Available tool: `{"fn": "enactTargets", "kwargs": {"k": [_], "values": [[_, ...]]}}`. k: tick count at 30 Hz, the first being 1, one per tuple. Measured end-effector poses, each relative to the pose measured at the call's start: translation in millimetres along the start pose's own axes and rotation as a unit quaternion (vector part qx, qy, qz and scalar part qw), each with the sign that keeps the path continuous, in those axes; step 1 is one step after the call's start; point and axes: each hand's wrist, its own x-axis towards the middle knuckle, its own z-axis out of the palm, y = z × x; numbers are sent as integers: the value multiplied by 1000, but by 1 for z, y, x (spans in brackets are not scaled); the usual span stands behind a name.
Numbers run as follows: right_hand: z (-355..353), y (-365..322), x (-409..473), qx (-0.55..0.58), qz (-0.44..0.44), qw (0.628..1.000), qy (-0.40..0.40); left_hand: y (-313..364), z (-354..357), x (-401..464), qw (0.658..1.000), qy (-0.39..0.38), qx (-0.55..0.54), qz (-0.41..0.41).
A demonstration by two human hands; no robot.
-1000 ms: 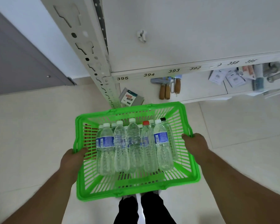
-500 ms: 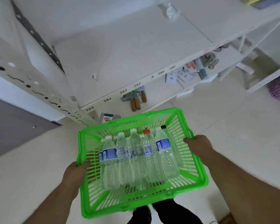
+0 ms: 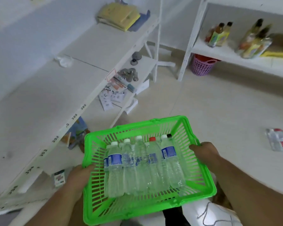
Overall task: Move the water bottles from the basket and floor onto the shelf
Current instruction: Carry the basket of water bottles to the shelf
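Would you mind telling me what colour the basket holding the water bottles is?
The basket is bright green, seen clearly in the head view.

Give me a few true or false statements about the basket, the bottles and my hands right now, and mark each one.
1. Both hands hold the green basket by its side rims: the left hand and the right hand. True.
2. The water bottles stand upright in the basket. False: they lie on their sides, caps pointing away from the person.
3. One bottle has a red cap. True.
4. The floor is bare of bottles. False: a pack of bottles lies on the floor to the right.
5. The pink basket sits on top of a shelf. False: it stands on the floor under the far shelf.
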Motion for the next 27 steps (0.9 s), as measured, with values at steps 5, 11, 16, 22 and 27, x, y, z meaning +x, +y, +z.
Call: {"fn": "enactTargets", "kwargs": {"k": [5,11,16,22,27], "values": [[-76,33,55,45,43,998,21,93,83,9,997,-26,59,33],[-159,60,115,98,82,990,66,199,175,6,994,-78,47,56],[-209,62,156,124,105,981,104,282,237,15,988,-118,36,88],[-248,47,219,139,138,973,126,374,301,68,978,-150,84,121],[-264,24,284,169,192,956,145,445,355,123,965,-178,147,128]]}}
